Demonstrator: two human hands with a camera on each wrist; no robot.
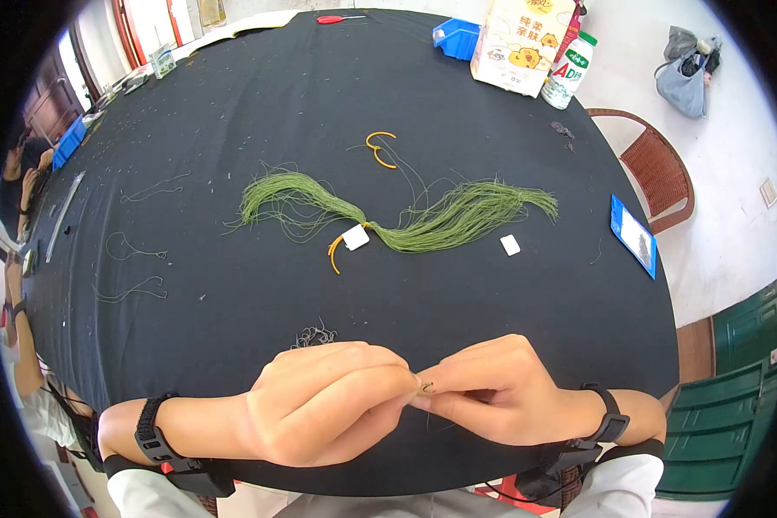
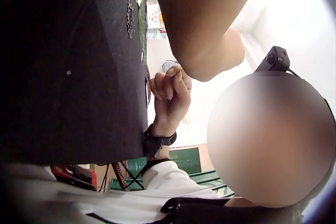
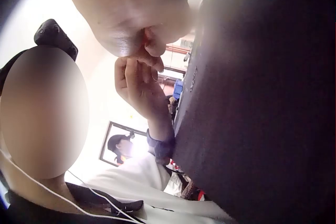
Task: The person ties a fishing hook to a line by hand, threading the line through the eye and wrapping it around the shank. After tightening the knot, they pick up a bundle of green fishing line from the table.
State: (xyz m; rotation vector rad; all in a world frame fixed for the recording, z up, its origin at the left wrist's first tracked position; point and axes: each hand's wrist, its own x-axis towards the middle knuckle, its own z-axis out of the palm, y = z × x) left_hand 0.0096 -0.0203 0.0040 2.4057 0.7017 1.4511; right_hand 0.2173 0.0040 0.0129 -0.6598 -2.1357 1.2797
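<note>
My left hand (image 1: 332, 401) and right hand (image 1: 496, 388) meet at the fingertips, low over the black cloth near the table's front edge. Between thumb and forefinger my right hand pinches a small dark hook (image 1: 428, 388), only partly visible. The curled left fingers grip at the same spot, where a thin line (image 1: 428, 421) hangs below; the rest is hidden by the fingers. Both wrist views show the hands close together, with no clear sight of the hook. Just beyond the left hand lies a small tangle of grey hooks (image 1: 315, 334).
A tied bundle of green line (image 1: 440, 226) lies mid-table with white tags (image 1: 510, 245) and yellow ties (image 1: 380, 150). Looped thin lines (image 1: 134, 289) lie at left. A blue packet (image 1: 634, 236) is at the right edge; a bottle (image 1: 570, 72) and blue bin (image 1: 456, 39) stand behind.
</note>
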